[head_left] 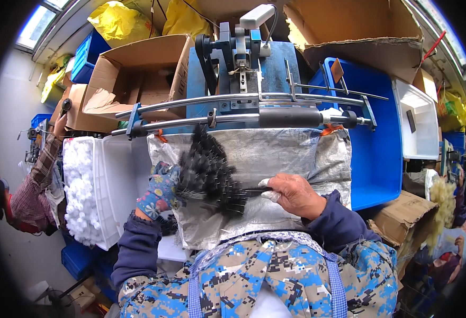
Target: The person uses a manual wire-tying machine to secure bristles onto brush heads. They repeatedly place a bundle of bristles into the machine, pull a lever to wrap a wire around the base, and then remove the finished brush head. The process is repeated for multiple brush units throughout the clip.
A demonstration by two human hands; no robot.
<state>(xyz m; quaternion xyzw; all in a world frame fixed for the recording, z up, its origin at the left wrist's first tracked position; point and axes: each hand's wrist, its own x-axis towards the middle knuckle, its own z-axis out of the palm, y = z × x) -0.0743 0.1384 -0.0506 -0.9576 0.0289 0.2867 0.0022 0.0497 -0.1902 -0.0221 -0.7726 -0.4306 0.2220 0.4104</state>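
My left hand (pixel 161 191), in a blue flowered glove, is closed round a thick bunch of black-bristled wire brushes (pixel 212 169). Their pale wire ends show beside the glove, and the bristles fan up and to the right. From the bunch's right side a thin dark stem (pixel 254 190) runs to my right hand (pixel 295 195). That hand pinches it between thumb and fingers, with white covers on the tips. Both hands are over a silvery sheet (pixel 275 153), fastened by orange clips (pixel 331 129) below the bar of a machine (pixel 241 69).
Metal rods and a dark roller (pixel 288 117) cross in front of the machine. A white bin of white plastic pieces (pixel 79 191) stands left, below an open cardboard box (pixel 137 74). A blue tub (pixel 373 159) stands right. Another person (pixel 32 201) is at the far left.
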